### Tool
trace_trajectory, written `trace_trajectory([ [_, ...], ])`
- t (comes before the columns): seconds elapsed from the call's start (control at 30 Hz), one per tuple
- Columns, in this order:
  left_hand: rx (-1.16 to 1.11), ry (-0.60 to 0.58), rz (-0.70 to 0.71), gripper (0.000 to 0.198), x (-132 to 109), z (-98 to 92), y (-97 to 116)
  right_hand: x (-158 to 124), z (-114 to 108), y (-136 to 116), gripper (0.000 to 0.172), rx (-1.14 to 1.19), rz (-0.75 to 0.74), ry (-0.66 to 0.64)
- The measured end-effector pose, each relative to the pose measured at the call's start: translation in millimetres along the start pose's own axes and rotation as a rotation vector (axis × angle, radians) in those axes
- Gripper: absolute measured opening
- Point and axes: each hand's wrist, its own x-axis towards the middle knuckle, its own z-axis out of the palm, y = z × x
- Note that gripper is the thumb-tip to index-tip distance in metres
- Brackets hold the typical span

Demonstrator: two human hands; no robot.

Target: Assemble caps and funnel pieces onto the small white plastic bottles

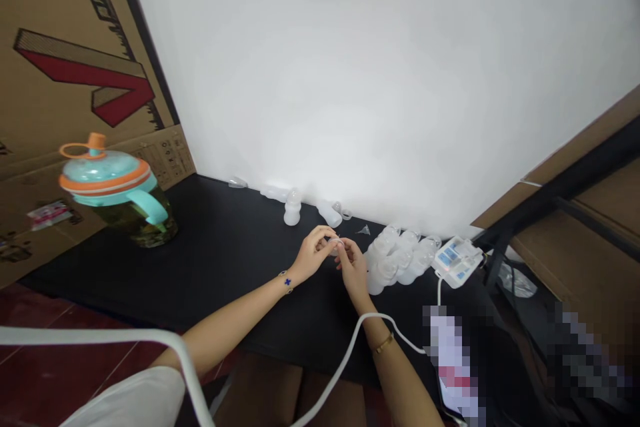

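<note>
My left hand [311,255] and my right hand [354,269] meet above the black table [240,260]. Between their fingertips they pinch a small clear piece with a pale round rim [336,240]; fingers cover most of it. Just right of my right hand stands a tight group of white translucent bottles with clear domed tops [395,257]. Behind my hands, one similar bottle [293,208] stands upright. Another white bottle [330,214] lies on its side near a white ring [346,214] and a clear pointed piece [364,230].
A teal and orange lidded jug [117,193] holding dark liquid stands at left by a cardboard box [75,67]. A white power strip [457,260] lies at right. Its white cable [367,320] crosses over my right forearm. A white wall [350,80] borders the table's back.
</note>
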Motion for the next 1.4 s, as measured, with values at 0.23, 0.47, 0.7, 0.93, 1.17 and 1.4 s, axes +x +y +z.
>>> trace_trajectory([
  [0.23,-0.019,0.0,-0.01,0.031,-1,1.2,3,1,1,1,0.043,0.046,0.023,-0.015],
  [0.47,0.019,-0.007,-0.003,0.028,-1,1.0,5,3,0,4,0.042,0.056,0.0,-0.031],
  [0.7,0.053,-0.009,0.053,0.025,-1,1.9,1,-2,0,2,0.038,-0.057,-0.065,-0.03],
  [0.93,0.037,-0.009,0.078,0.027,0,2.5,-5,-1,-2,3,0.04,-0.097,-0.095,-0.061],
  [1.17,0.083,-0.003,0.105,0.026,-1,2.1,-3,-1,-2,4,0.037,-0.136,-0.117,-0.054],
  [1.4,0.082,0.003,0.113,0.026,-1,3.1,-1,-2,-2,5,0.035,-0.185,-0.148,-0.038],
])
